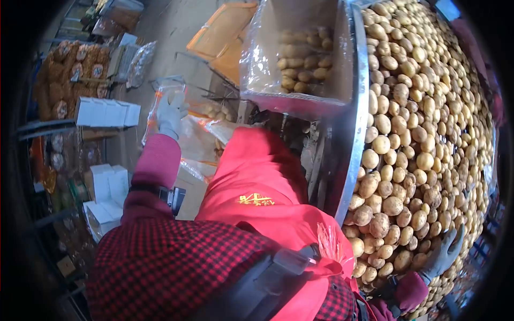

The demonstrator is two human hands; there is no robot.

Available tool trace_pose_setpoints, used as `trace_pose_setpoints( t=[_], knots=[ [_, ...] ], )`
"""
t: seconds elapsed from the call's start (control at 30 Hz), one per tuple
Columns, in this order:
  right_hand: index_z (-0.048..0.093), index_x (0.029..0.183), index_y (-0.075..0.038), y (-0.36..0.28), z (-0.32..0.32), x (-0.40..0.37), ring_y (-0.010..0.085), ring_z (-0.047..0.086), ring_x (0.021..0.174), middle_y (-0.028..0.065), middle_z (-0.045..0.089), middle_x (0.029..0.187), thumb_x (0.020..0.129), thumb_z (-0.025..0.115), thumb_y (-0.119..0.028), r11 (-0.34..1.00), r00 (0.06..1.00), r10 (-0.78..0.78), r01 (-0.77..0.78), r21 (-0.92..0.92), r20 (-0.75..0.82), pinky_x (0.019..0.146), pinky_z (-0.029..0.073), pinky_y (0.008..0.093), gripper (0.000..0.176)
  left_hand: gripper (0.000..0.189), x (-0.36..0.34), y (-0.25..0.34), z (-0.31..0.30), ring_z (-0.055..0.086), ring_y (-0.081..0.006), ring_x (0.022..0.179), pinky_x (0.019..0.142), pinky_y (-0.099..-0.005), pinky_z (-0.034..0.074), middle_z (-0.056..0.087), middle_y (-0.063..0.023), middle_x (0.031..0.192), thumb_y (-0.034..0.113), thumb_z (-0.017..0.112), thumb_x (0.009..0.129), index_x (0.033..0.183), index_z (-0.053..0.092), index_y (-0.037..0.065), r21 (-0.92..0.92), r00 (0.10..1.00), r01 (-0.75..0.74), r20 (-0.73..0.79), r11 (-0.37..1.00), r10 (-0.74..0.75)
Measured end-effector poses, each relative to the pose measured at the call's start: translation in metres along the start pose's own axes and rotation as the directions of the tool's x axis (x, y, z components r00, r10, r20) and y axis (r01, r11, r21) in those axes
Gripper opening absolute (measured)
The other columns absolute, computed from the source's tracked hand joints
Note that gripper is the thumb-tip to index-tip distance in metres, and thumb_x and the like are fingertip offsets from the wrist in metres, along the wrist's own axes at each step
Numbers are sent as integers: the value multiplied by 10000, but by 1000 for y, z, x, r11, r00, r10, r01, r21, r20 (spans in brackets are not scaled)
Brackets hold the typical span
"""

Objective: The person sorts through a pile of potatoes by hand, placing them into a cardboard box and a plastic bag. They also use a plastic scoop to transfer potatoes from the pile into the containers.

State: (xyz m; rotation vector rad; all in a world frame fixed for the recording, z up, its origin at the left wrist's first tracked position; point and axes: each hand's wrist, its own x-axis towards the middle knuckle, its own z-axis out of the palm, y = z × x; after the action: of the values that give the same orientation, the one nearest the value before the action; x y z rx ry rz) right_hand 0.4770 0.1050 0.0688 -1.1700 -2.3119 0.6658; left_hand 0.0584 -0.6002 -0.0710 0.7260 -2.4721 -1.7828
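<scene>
Reaches to ten o'clock with the pale-gloved left hand [170, 115], fingers partly curled above clear, crinkled plastic [193, 131]; cannot tell whether grasping anything; spreads the grey-gloved right hand [444, 257] at four o'clock, released, touching potatoes [425, 160], rounded, tan and matte, some darkly blotched; see them heaped from one to five o'clock behind a smooth metal rim [357, 117]; see more at half past twelve, inside a straight-sided cardboard box [276, 16] lined with glossy film; note a smooth red apron [262, 176] near the centre; note grey floor [176, 32] towards eleven; find stacked netted bags [67, 80] at ten, and white cartons [107, 112] nearer nine.
</scene>
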Motion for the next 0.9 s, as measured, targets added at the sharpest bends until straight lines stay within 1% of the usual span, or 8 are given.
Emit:
trace_pose_setpoints(
  t=[0.07,0.17,0.23,0.33,0.63,0.77,0.87,0.9],
  knots=[
    [523,1484,15,8,1,1,223,512,1374,160,538,1511,1081,586,-293,991,999,45,-43,125,-12,1174,390,363,511,583,1,-40,-20,676,-166,864,698,-304,583,662,-83,1137,223,734,957,1466,508,54,25,997,46,-56,999,-45],
    [540,1475,5,24,-7,8,220,519,1364,147,554,1497,1080,586,-297,999,1000,-18,18,-41,8,1173,391,366,499,590,13,-139,-56,657,-141,870,710,-294,574,658,-67,1110,164,748,936,1471,524,59,151,994,8,-112,988,9],
    [547,1470,3,21,-7,8,219,524,1357,143,562,1489,1080,586,-299,995,999,-36,36,-93,5,1170,393,366,495,594,-3,-160,-59,650,-129,876,714,-291,571,657,-62,1093,133,754,922,1470,536,69,245,989,-63,-113,967,93],
    [570,1457,-14,29,-9,12,216,538,1337,133,584,1468,1079,583,-302,988,998,-56,55,-142,-8,1164,395,361,475,597,-34,-180,-54,653,-138,928,740,-304,569,655,-63,1147,108,762,899,1460,558,89,75,995,99,-42,992,-96],
    [588,1441,-12,34,-12,18,233,533,1352,143,588,1469,1081,572,-338,979,998,-57,56,-195,-3,1151,409,376,486,612,-51,-226,-47,663,-208,1073,889,-348,566,661,-110,1273,120,758,879,1458,564,82,195,957,260,76,946,-279],
    [593,1431,-4,29,-3,10,243,541,1331,169,575,1469,1079,576,-267,999,999,-7,4,-43,-53,1119,434,371,440,611,-28,-296,-57,620,-304,1272,1088,-393,475,646,-199,1371,214,740,896,1448,557,25,465,971,-161,233,871,55],
    [612,1401,0,42,4,9,249,577,1271,176,613,1397,1053,601,-202,998,989,34,-40,-40,-143,1090,457,371,403,285,-70,-189,-25,664,-276,1011,926,-387,538,707,-110,1081,206,659,955,1179,659,29,253,938,-28,340,967,-62],
    [624,1378,6,41,3,8,248,588,1255,167,628,1370,1036,622,-195,993,985,-46,27,-117,-164,1085,461,369,396,334,-23,-264,-46,651,-287,1061,952,-388,527,702,-127,1119,193,656,951,1214,642,-12,447,894,-363,414,817,171]
  ],
)
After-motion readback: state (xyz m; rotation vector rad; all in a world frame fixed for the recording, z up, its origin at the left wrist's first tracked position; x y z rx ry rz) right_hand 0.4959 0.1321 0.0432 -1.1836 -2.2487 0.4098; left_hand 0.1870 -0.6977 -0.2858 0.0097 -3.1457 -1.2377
